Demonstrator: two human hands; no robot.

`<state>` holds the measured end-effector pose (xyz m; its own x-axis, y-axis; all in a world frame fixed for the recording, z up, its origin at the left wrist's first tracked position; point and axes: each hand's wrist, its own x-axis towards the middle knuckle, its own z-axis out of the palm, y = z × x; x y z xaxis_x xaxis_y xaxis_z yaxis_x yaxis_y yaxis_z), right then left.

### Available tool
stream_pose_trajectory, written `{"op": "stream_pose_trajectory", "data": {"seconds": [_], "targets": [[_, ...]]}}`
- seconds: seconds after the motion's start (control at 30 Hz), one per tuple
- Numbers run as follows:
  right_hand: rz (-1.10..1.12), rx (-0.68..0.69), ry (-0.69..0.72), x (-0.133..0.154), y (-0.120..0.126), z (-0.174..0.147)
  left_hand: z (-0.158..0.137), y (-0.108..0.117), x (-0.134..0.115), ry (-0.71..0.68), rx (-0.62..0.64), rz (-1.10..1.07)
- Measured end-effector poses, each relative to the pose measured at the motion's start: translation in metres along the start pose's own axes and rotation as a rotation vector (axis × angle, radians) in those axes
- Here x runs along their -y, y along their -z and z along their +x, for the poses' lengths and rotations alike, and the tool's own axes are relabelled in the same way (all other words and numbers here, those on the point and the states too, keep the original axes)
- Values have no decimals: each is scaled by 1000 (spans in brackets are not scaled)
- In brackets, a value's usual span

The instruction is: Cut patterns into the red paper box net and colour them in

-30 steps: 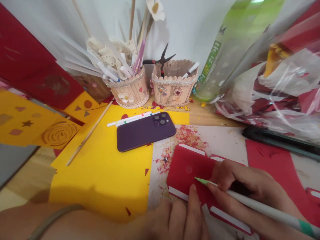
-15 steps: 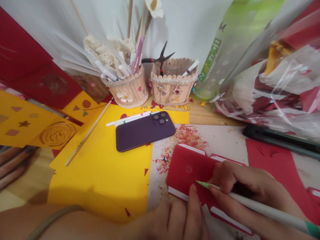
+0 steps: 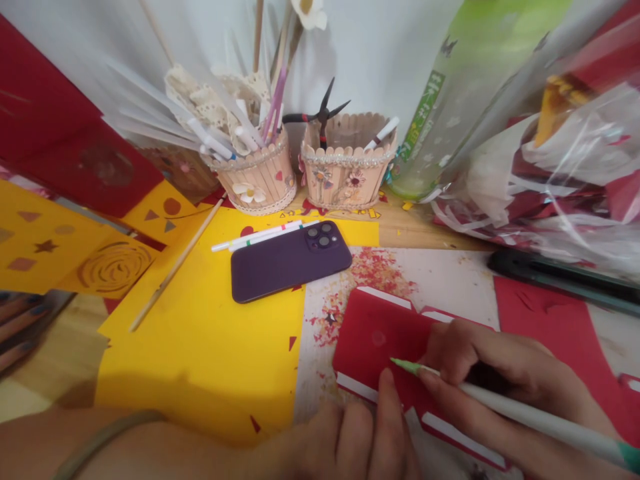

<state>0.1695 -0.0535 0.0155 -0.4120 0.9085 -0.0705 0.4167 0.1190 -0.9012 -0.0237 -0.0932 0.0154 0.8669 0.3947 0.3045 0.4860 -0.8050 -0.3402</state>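
Observation:
My right hand (image 3: 515, 380) is closed round a white felt-tip pen (image 3: 530, 412) with a light green tip. The pen's tip is at the surface of a red paper cutout (image 3: 367, 337) with white-edged flaps, near a faint round mark. My left hand (image 3: 357, 437) holds the lower edge of this cutout, its index finger pressed on it and the other fingers curled. Its thumb is hidden. A band circles my left wrist. Under the cutout lies a whitish sheet (image 3: 450, 273) strewn with red and yellow crumbs.
A purple phone (image 3: 275, 270) and thin white pens (image 3: 257, 237) lie on yellow paper (image 3: 200, 360), beside a wooden stick (image 3: 175, 267). Behind stand two craft-stick baskets (image 3: 263, 177), pliers (image 3: 324, 113), a green bottle (image 3: 465, 100) and a plastic bag (image 3: 565, 167). Another person's hand (image 3: 20, 327) is at left.
The pen's tip has shifted very slightly left and up on the red cutout. My left hand stays in place. The other person's hand at the left edge has moved farther left.

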Motion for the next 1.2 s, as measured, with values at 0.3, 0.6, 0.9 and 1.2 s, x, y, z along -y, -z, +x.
{"op": "stream_pose_trajectory", "data": {"seconds": [0.3,0.6,0.9,1.2], "targets": [[-86,50,39,-4,2,1,1,0,1,8,-20,-2],[-82,56,36,-2,2,0,1,3,1,6,-22,-5],[-84,64,48,-6,1,1,-1,-2,0,-22,9,-10],[-85,21,100,-2,3,0,-2,0,0,-25,6,0]]}}
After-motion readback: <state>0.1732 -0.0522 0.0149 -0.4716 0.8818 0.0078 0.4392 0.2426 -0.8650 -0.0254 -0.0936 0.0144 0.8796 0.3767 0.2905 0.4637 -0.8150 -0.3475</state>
